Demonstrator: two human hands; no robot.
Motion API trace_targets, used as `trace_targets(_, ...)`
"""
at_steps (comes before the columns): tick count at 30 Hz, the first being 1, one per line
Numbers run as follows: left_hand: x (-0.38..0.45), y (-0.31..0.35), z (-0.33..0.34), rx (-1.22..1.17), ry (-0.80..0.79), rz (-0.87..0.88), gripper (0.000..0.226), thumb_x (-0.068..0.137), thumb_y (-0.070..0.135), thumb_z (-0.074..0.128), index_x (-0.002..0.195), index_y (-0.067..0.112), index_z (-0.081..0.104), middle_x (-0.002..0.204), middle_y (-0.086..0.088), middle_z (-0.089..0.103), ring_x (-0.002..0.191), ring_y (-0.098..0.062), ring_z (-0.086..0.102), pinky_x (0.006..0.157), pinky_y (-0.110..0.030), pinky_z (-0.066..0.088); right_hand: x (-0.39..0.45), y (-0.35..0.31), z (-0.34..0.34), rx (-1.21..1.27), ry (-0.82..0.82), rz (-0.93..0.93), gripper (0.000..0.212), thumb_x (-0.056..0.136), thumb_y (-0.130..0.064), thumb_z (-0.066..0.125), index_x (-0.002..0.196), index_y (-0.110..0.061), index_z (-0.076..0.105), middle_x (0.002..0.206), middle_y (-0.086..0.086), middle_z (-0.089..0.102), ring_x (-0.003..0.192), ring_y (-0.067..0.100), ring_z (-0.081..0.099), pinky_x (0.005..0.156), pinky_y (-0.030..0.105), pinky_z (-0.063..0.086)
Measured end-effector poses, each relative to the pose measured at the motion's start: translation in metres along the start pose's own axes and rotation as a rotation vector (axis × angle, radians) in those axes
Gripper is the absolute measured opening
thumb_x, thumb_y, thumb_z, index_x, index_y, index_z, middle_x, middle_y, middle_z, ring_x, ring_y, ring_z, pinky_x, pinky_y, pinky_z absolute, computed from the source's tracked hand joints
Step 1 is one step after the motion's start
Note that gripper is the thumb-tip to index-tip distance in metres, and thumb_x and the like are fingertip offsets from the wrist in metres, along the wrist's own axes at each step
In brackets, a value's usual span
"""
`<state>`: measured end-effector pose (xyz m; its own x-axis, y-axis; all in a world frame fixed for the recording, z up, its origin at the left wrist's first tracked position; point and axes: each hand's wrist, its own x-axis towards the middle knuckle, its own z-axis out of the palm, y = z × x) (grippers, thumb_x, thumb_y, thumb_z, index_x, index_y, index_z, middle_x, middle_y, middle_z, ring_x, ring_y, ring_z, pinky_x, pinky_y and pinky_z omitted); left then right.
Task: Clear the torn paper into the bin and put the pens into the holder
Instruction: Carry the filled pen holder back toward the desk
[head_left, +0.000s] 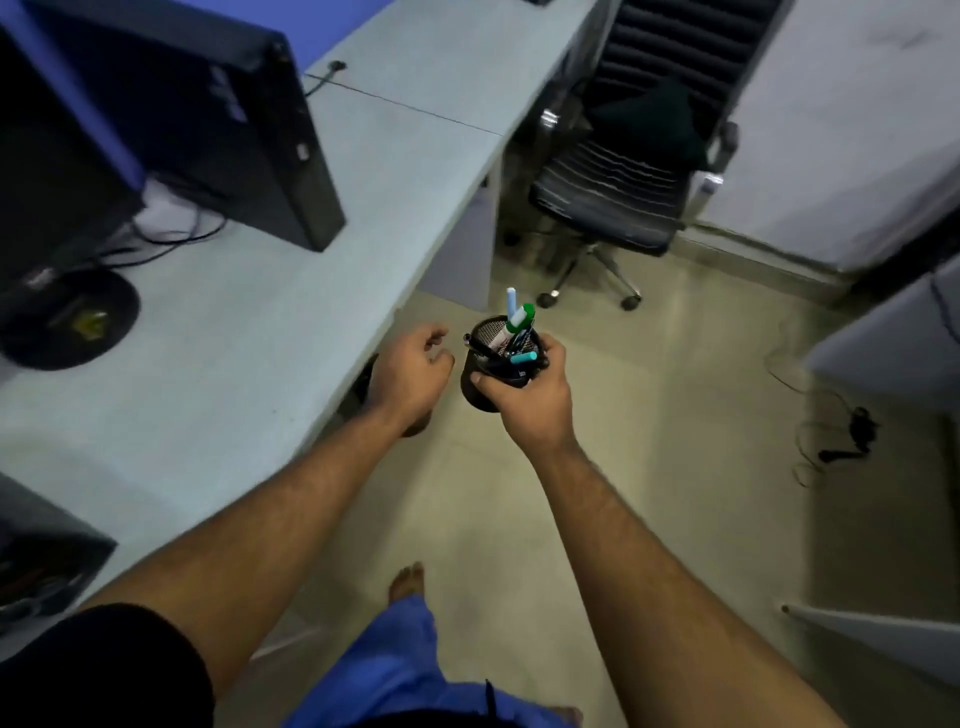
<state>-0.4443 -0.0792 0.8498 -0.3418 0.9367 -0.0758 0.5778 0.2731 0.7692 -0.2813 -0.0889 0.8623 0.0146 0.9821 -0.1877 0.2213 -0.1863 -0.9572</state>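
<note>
Right hand wrapped around a black mesh holder, carried upright in the air above the floor, just off the edge of the bench. Left hand empty, fingers loosely curled and half open, just beside the holder and not touching it. Pens standing inside the holder: a green-capped marker, a pale blue stick, a teal-tipped pen and several dark ones leaning across the rim.

Progress, judged from this view: pens apparently gathered, none seen loose on the visible bench surface. No torn paper seen on the bench or floor, so that part probably done as well, though hidden areas cannot be ruled out. Dark rounded shape under the bench edge, behind the left hand, possibly the bin; too hidden to confirm. Likely remaining: setting the holder back down on the bench.

Surroundings: monitor seen from the back with cables trailing, second round stand base at left, office chair pushed toward the bench end, loose cable on the floor at right.

Writing and labels: small pale stickers on the monitor back and a yellowish mark on the round base, all too blurred to read; marker body white with illegible print; no brand legible anywhere
</note>
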Motion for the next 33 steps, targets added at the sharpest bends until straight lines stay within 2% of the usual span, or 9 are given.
trace_targets(5, 0.018, -0.100, -0.088, 0.075, 0.178, -0.119, 0.038, 0.086, 0.020, 0.060, 0.123, 0.014, 0.062, 0.125, -0.003, 0.065, 0.117, -0.022, 0.059, 0.099, -0.034, 0.047, 0.008, -0.025, 0.120, -0.038, -0.189, -0.063, 0.070, 0.064, -0.023, 0.089, 0.117, -0.040, 0.048, 0.106, -0.022, 0.064, 0.100, -0.003, 0.065, 0.090, 0.022, 0.053)
trace_targets(7, 0.021, -0.142, -0.114, 0.105, 0.235, -0.176, 0.041, 0.088, 0.019, 0.059, 0.128, 0.012, 0.058, 0.129, -0.004, 0.063, 0.120, -0.023, 0.057, 0.101, -0.035, 0.045, 0.009, -0.031, 0.165, -0.068, -0.280, -0.100, 0.066, 0.064, -0.021, 0.089, 0.111, -0.045, 0.050, 0.107, -0.018, 0.068, 0.098, -0.003, 0.066, 0.088, 0.020, 0.054)
trace_targets(9, 0.024, -0.179, -0.132, 0.147, 0.279, -0.229, 0.044, 0.088, 0.019, 0.059, 0.132, 0.011, 0.055, 0.131, -0.006, 0.061, 0.121, -0.026, 0.057, 0.102, -0.037, 0.046, 0.010, -0.033, 0.201, -0.090, -0.362, -0.110, 0.067, 0.065, -0.017, 0.090, 0.115, -0.042, 0.053, 0.108, -0.014, 0.070, 0.098, -0.004, 0.067, 0.088, 0.019, 0.054)
trace_targets(12, 0.035, -0.226, -0.149, 0.213, 0.320, -0.300, 0.048, 0.088, 0.018, 0.060, 0.135, 0.007, 0.052, 0.135, -0.011, 0.058, 0.123, -0.031, 0.055, 0.104, -0.042, 0.045, 0.017, -0.034, 0.247, -0.147, -0.446, -0.105, 0.071, 0.066, -0.021, 0.089, 0.125, -0.032, 0.051, 0.106, -0.023, 0.069, 0.096, -0.011, 0.064, 0.087, 0.016, 0.052)
trace_targets(16, 0.052, -0.275, -0.153, 0.307, 0.348, -0.388, 0.052, 0.088, 0.021, 0.062, 0.136, 0.005, 0.050, 0.138, -0.015, 0.054, 0.127, -0.033, 0.051, 0.104, -0.045, 0.043, 0.035, -0.028, 0.298, -0.221, -0.537, -0.074, 0.069, 0.068, -0.023, 0.086, 0.125, -0.036, 0.050, 0.101, -0.030, 0.065, 0.090, -0.022, 0.058, 0.076, 0.003, 0.043)
trace_targets(20, 0.069, -0.308, -0.145, 0.461, 0.323, -0.538, 0.057, 0.092, 0.028, 0.057, 0.143, 0.008, 0.041, 0.154, -0.018, 0.034, 0.143, -0.034, 0.031, 0.114, -0.046, 0.031, 0.054, -0.020, 0.332, -0.199, -0.572, -0.035, 0.069, 0.069, -0.013, 0.087, 0.125, -0.031, 0.051, 0.100, -0.026, 0.065, 0.085, -0.021, 0.060, 0.073, 0.001, 0.043)
trace_targets(23, 0.076, -0.325, -0.137, 0.549, 0.358, -0.554, 0.054, 0.096, 0.033, 0.047, 0.143, 0.009, 0.041, 0.155, -0.020, 0.032, 0.145, -0.036, 0.028, 0.117, -0.049, 0.022, 0.066, -0.015, 0.356, -0.184, -0.594, -0.058, 0.066, 0.069, -0.004, 0.086, 0.122, -0.022, 0.052, 0.100, -0.020, 0.065, 0.083, -0.018, 0.062, 0.072, 0.002, 0.044)
trace_targets(28, 0.079, -0.335, -0.126, 0.629, 0.403, -0.521, 0.052, 0.103, 0.035, 0.027, 0.147, 0.010, 0.038, 0.155, -0.021, 0.032, 0.146, -0.036, 0.026, 0.120, -0.050, 0.016, 0.089, -0.010, 0.391, -0.201, -0.612, -0.133, 0.069, 0.069, -0.012, 0.089, 0.127, -0.016, 0.051, 0.107, -0.016, 0.065, 0.090, -0.018, 0.061, 0.080, 0.004, 0.045)
trace_targets(33, 0.080, -0.335, -0.125, 0.661, 0.388, -0.528, 0.052, 0.104, 0.034, 0.023, 0.149, 0.010, 0.035, 0.156, -0.019, 0.029, 0.147, -0.035, 0.023, 0.121, -0.049, 0.015, 0.104, -0.006, 0.412, -0.228, -0.628, -0.149, 0.070, 0.069, -0.021, 0.090, 0.125, -0.022, 0.050, 0.115, -0.009, 0.066, 0.097, -0.012, 0.062, 0.086, 0.011, 0.050)
